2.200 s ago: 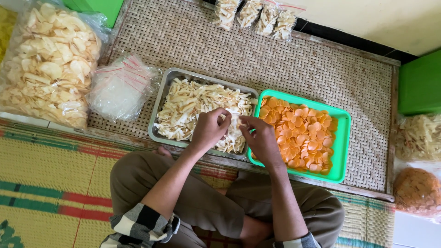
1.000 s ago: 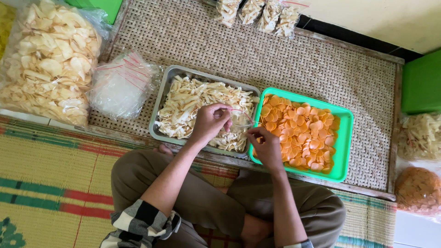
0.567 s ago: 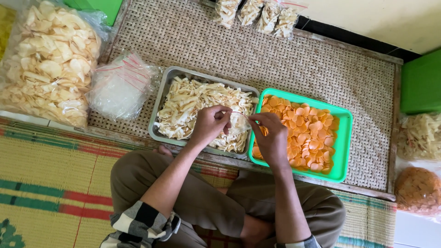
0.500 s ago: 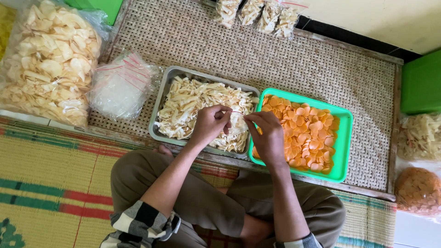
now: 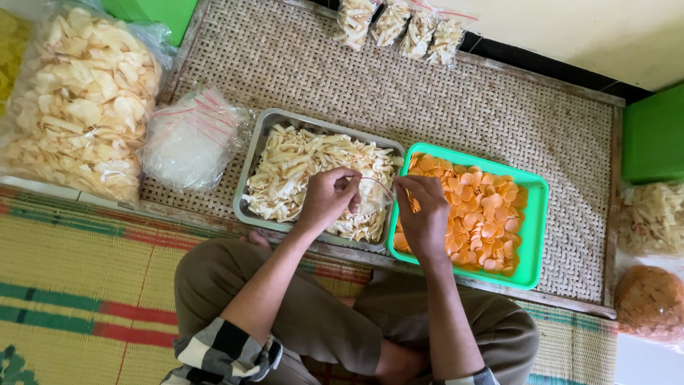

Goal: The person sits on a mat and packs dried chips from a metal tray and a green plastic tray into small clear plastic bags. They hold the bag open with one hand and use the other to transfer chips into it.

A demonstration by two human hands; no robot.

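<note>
Fingers [image 5: 350, 187] of both hands pinch a small clear bag [image 5: 375, 192] between them, above the metal tray [image 5: 251, 171] of pale chips.

A metal tray [image 5: 258, 153] of chips sits on the woven mat [image 5: 456, 107], touching the plastic tray [image 5: 536, 228] on its right. Left of it lies a stack of bags [image 5: 189, 139], then a big sack [image 5: 75, 103]. Small packets [image 5: 399, 28], perhaps four, lie behind.

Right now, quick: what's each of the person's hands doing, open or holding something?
Left hand: closed, pinching one edge of a small clear plastic bag over the metal tray.
Right hand: closed, pinching the bag's other edge beside the green tray.
</note>
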